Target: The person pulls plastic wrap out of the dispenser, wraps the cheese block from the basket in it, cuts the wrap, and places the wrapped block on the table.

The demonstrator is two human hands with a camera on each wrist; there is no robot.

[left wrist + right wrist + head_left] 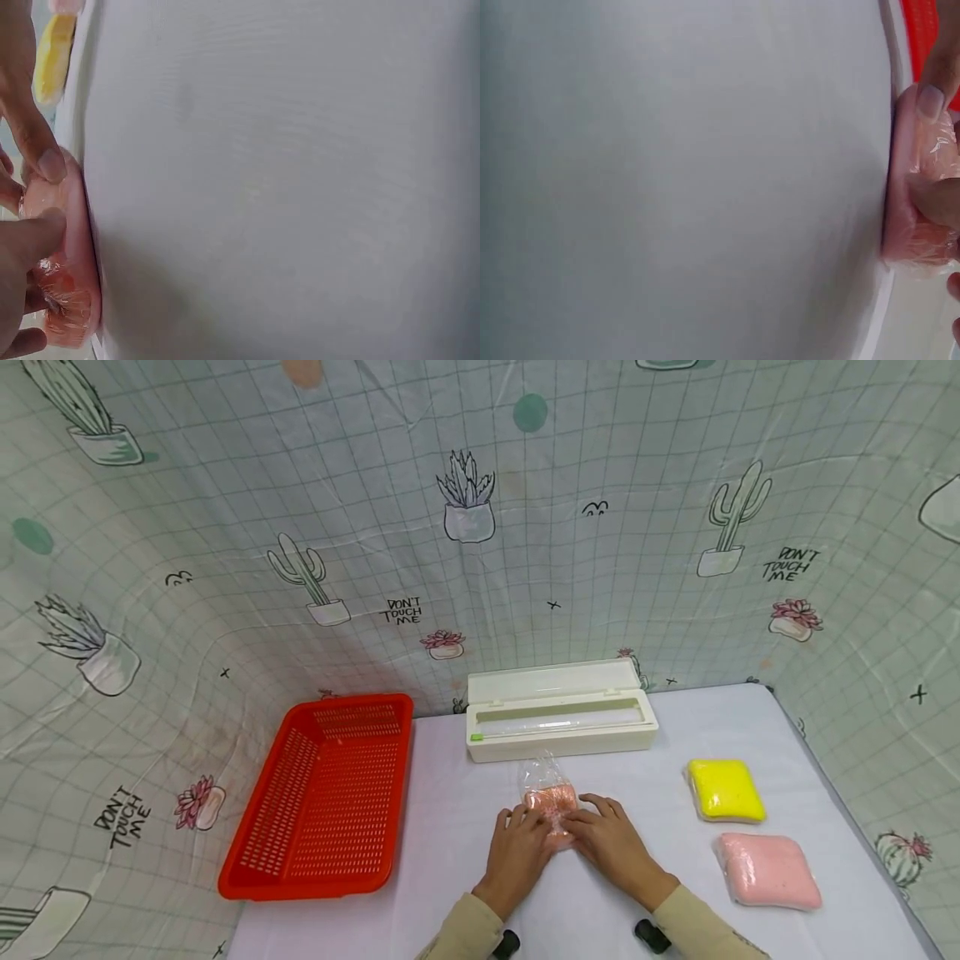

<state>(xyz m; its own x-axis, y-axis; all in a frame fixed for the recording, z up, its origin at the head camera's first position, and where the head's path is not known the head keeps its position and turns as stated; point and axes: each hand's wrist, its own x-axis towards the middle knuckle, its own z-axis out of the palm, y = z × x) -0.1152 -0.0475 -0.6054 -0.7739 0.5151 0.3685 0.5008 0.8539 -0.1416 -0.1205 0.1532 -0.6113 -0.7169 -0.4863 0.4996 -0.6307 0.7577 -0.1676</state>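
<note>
A salmon-pink slab [551, 802] in clear cling film lies on the white-covered table, a loose tail of film sticking out at its far end. My left hand [519, 852] holds it at its left side, the thumb [51, 221] on its near part and the other fingers over the film. From the right, my right hand [611, 843] grips it, thumb [928, 196] against the near side. Both hands are close together, and their fingers cover part of the slab. Crinkled film shows on its surface in both wrist views.
Behind the slab stands a white cling film dispenser [562, 745] with its lid raised. A red perforated basket [401, 827] is at the left. To the right lie a wrapped yellow slab [725, 790] and a wrapped pink slab [771, 871]. A patterned cloth [555, 552] hangs around the table.
</note>
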